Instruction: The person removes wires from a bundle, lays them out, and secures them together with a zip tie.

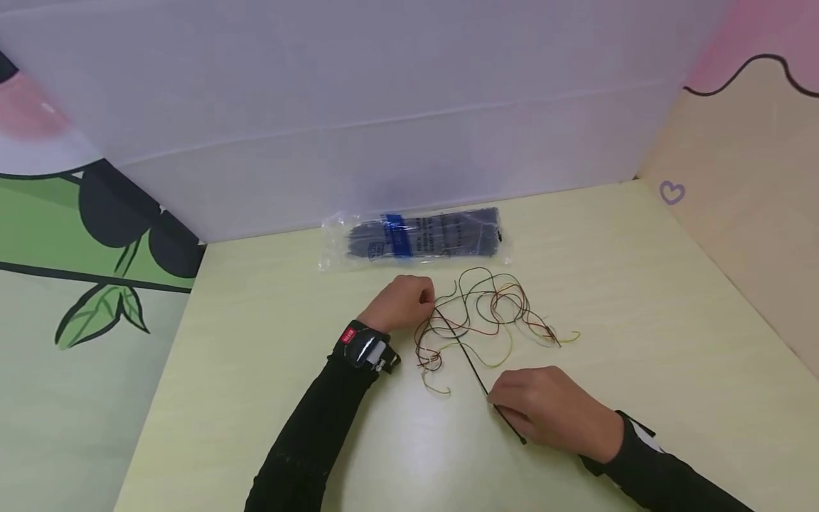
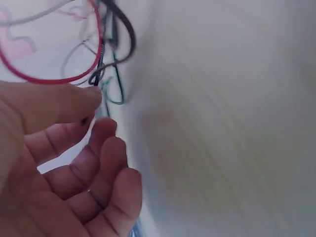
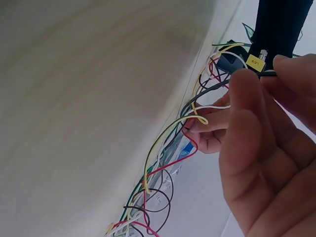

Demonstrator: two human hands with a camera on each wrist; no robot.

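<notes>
on a pale tabletop (image 1: 217, 370), bagged cable ties (image 1: 435, 233) lie beyond tangled wires (image 1: 495, 332); across these, we see right hand (image 1: 553, 409) and left hand (image 1: 402, 304) pinch a black cable tie (image 1: 472, 366) (near either end), positioning it, we judge, with looping called for next.

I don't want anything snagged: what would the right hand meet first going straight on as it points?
Past the dark strip it pinches, the right hand would likely meet the yellowish wire end; the hand's height is unclear.
</notes>
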